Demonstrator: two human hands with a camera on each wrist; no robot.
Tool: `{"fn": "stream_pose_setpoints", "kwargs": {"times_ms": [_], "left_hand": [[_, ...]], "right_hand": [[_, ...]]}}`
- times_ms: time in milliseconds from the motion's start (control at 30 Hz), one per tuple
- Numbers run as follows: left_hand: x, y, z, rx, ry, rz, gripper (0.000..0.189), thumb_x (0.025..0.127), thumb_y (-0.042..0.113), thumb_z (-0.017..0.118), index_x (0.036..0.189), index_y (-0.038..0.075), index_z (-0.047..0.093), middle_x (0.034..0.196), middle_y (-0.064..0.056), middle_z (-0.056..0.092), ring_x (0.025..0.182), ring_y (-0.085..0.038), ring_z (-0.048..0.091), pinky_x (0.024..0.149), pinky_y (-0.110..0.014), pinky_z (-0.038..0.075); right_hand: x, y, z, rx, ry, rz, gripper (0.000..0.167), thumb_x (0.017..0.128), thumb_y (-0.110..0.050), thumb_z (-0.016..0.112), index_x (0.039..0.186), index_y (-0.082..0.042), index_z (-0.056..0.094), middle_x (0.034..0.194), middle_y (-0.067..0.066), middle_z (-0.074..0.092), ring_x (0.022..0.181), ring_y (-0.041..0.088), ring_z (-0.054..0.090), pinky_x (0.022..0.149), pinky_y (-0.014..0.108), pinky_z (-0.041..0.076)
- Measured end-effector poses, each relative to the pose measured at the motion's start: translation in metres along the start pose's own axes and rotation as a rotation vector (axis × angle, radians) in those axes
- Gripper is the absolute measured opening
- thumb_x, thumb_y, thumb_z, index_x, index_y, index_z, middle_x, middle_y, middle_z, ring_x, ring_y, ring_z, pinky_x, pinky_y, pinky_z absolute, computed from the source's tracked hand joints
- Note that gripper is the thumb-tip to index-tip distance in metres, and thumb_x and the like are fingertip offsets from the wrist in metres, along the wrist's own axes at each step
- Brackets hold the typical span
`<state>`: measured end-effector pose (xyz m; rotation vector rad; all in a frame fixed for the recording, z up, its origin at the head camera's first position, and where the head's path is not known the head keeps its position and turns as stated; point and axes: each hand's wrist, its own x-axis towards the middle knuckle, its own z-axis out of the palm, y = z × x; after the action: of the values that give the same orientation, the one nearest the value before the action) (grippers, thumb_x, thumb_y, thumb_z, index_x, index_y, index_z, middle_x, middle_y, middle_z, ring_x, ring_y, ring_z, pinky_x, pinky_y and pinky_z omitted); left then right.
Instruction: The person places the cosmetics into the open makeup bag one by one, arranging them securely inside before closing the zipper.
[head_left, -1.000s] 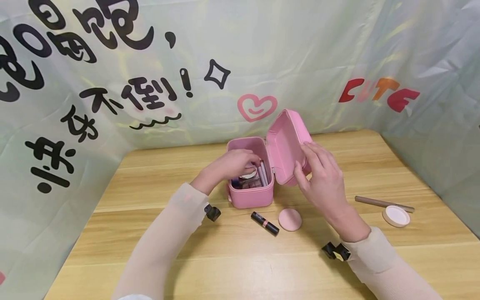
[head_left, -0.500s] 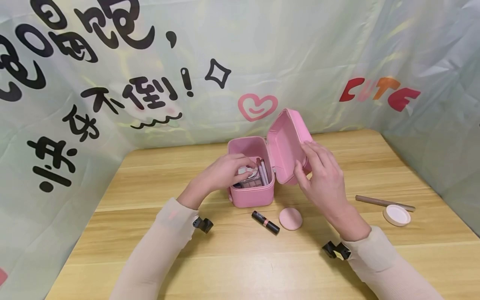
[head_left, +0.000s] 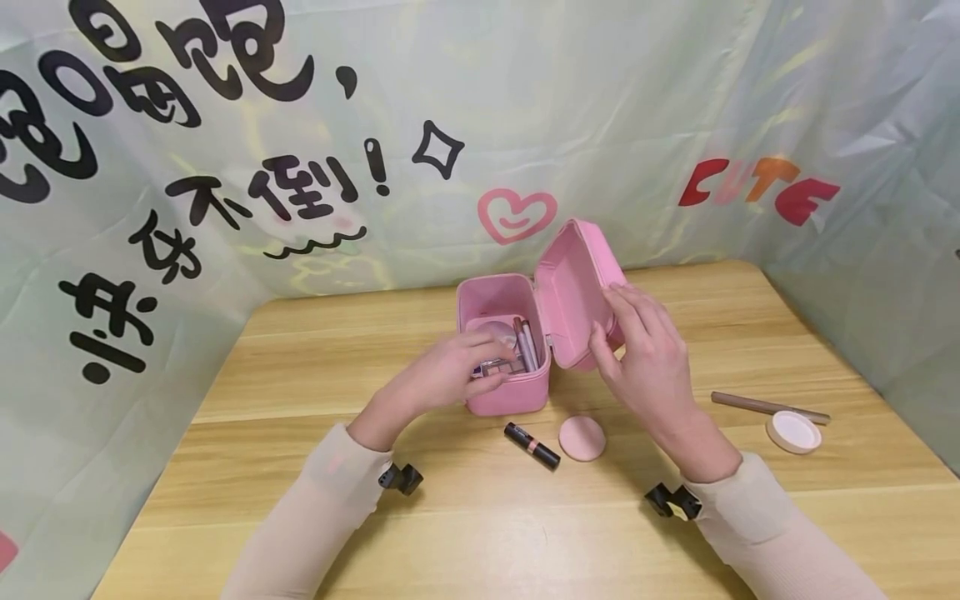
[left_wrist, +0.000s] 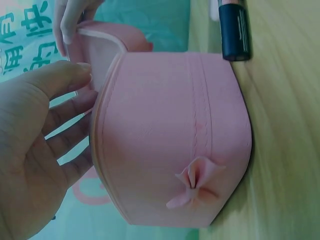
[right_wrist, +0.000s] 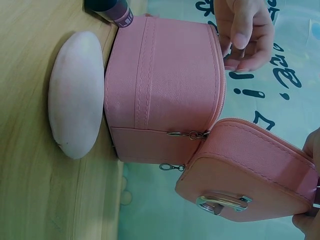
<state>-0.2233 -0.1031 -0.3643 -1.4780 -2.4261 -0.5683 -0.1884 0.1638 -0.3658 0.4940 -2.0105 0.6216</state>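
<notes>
A pink makeup case [head_left: 510,400] stands with its lid [head_left: 572,296] swung up to the right. My right hand [head_left: 648,358] grips the lid's outer edge between thumb and fingers. Over the case's front left rim hovers my left hand [head_left: 442,371], fingers loosely spread and holding nothing visible; the left wrist view also shows this hand [left_wrist: 35,125] with bare fingers. Inside the case lie a round, pale, shiny item [head_left: 501,332], slim tubes [head_left: 528,346] along the right wall, and an eyeshadow palette [head_left: 497,367] partly hidden by my fingers.
A black lipstick tube [head_left: 532,446] and a pink powder puff [head_left: 582,438] lie on the table just in front of the case. To the right are a brown pencil-like stick [head_left: 750,403] and a white round cap [head_left: 793,432]. A printed cloth [head_left: 615,108] hangs behind.
My left hand has drawn back out of the case toward its front left, leaving the round item inside. The right hand keeps its grip on the lid.
</notes>
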Motion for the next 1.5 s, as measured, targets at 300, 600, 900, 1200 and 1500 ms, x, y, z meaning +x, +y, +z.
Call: {"fn": "stream_pose_setpoints", "kwargs": {"times_ms": [300,600,900,1200,1500], "left_hand": [[-0.007,0.012,0.006,0.001,0.006,0.06,0.025,0.091,0.018,0.071,0.115,0.012,0.069,0.111,0.0,0.068,0.109,-0.015,0.06,0.1,-0.028,0.045],[-0.009,0.024,0.013,-0.038,-0.012,0.092,0.027,0.09,0.02,0.072,0.116,0.013,0.069,0.117,0.0,0.067,0.114,-0.016,0.058,0.104,-0.026,0.041],[-0.008,0.031,0.019,-0.037,-0.075,0.189,0.029,0.092,0.026,0.07,0.118,0.013,0.069,0.118,0.003,0.066,0.118,-0.013,0.056,0.108,-0.021,0.034],[-0.006,0.037,0.028,-0.035,-0.108,0.211,0.036,0.091,0.027,0.072,0.122,0.012,0.066,0.12,0.002,0.066,0.118,-0.014,0.056,0.11,-0.021,0.032],[-0.003,0.041,0.035,-0.04,-0.147,0.216,0.033,0.092,0.028,0.07,0.122,0.015,0.066,0.119,0.003,0.065,0.116,-0.012,0.057,0.107,-0.019,0.035]], "right_hand": [[-0.001,0.0,0.001,0.005,0.003,0.002,0.041,0.09,-0.022,0.056,0.122,0.003,0.064,0.123,0.018,0.063,0.115,0.037,0.057,0.095,0.055,0.048],[-0.001,0.001,0.001,0.005,0.004,0.003,0.042,0.09,-0.023,0.055,0.122,0.003,0.064,0.123,0.019,0.063,0.115,0.036,0.058,0.095,0.055,0.048],[-0.002,0.001,0.002,0.002,0.005,0.001,0.042,0.09,-0.024,0.055,0.122,0.003,0.064,0.123,0.018,0.063,0.116,0.036,0.057,0.096,0.054,0.048],[-0.001,0.001,0.002,0.001,0.007,-0.001,0.042,0.09,-0.023,0.055,0.122,0.003,0.064,0.122,0.019,0.063,0.115,0.036,0.058,0.095,0.055,0.048],[-0.001,0.001,0.002,0.0,0.008,-0.001,0.042,0.09,-0.023,0.056,0.122,0.003,0.064,0.122,0.018,0.063,0.115,0.036,0.057,0.094,0.056,0.049]]}}
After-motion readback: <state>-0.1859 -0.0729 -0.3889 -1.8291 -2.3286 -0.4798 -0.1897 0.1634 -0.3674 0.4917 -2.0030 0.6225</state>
